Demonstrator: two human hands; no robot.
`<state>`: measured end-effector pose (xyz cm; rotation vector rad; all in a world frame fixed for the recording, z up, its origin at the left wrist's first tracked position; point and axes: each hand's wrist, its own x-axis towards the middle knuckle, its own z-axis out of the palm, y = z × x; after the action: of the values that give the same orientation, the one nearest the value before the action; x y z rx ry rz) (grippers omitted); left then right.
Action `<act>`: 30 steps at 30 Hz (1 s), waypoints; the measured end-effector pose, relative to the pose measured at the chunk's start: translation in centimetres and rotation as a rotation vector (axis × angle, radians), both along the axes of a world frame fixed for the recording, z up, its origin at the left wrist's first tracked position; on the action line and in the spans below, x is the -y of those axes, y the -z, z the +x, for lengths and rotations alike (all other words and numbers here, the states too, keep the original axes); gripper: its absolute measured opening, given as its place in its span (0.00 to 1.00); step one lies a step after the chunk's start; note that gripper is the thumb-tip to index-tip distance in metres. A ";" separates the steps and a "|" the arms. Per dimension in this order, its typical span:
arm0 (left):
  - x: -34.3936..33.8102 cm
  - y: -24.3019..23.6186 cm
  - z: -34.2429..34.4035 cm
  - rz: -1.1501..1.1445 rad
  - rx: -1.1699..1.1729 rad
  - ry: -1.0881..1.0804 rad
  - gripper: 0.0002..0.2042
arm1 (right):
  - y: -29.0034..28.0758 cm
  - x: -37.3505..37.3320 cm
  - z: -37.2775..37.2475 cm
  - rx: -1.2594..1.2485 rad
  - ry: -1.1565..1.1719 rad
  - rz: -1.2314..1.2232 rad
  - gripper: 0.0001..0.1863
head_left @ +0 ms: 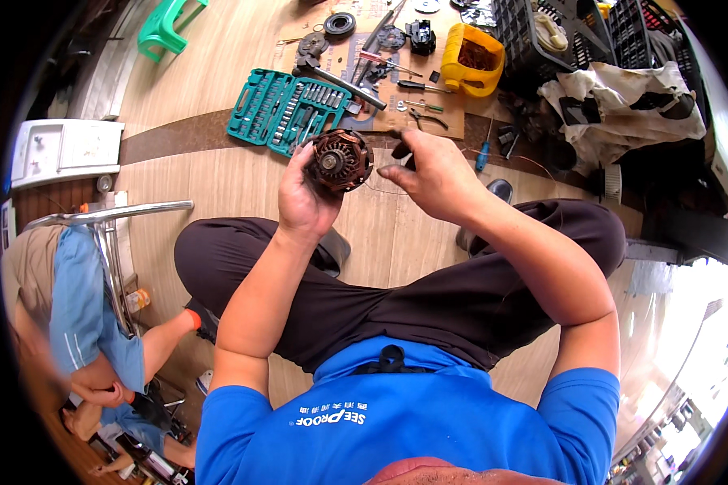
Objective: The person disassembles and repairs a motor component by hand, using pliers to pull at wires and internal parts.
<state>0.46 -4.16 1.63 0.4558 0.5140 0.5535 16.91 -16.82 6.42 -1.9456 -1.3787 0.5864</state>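
Observation:
My left hand (306, 194) grips a dark, round motor rotor (332, 162) by its left and lower side. Copper-coloured windings ring its edge, and a metal shaft end stands at its centre. Just to the right, my right hand (437, 170) has its fingers curled, with thumb and index finger drawn toward each other. A thin wire (384, 191) loops between the rotor and this hand and seems to run into its fingers. Where exactly it is pinched is hard to see. The fingertips of my right hand look blackened.
Beyond the rotor lie a green socket set (287, 109), a hammer (344, 85), screwdrivers (421, 86) and pliers (429, 120) on cardboard. A cut yellow jug (471, 61) and black crates (542, 40) stand right. A green stool (166, 28) is far left. Another person (97, 299) sits left.

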 end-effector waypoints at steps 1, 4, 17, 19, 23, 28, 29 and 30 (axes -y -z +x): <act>-0.1 0.4 -0.2 -0.001 0.015 0.022 0.19 | 0.5 0.0 0.1 0.045 0.004 0.050 0.16; -0.2 0.7 -0.4 -0.023 0.045 0.057 0.21 | 0.6 -0.2 0.4 0.041 -0.036 0.070 0.13; 0.0 -0.4 0.1 -0.050 0.038 0.039 0.17 | 0.7 0.0 -0.3 0.120 -0.021 0.109 0.12; 0.0 -0.3 0.1 0.006 0.017 0.025 0.17 | 0.3 -0.1 -0.8 0.129 0.062 0.169 0.13; 0.2 -0.1 0.1 0.058 0.030 0.006 0.15 | -0.8 -0.1 -1.2 -0.011 0.070 0.041 0.15; 0.8 -0.4 0.1 0.133 0.047 0.038 0.17 | 0.5 -0.2 -1.3 -0.206 0.026 -0.049 0.15; 0.8 0.1 0.0 0.156 0.052 0.037 0.16 | 0.8 -0.3 -1.3 -0.229 0.035 -0.056 0.14; 0.9 0.3 0.0 0.116 0.076 0.034 0.17 | 1.1 -0.3 -1.3 -0.251 0.043 -0.064 0.13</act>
<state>0.50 -5.05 1.34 0.5505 0.4022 0.5677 15.64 -16.50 5.34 -1.8731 -1.1709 0.8326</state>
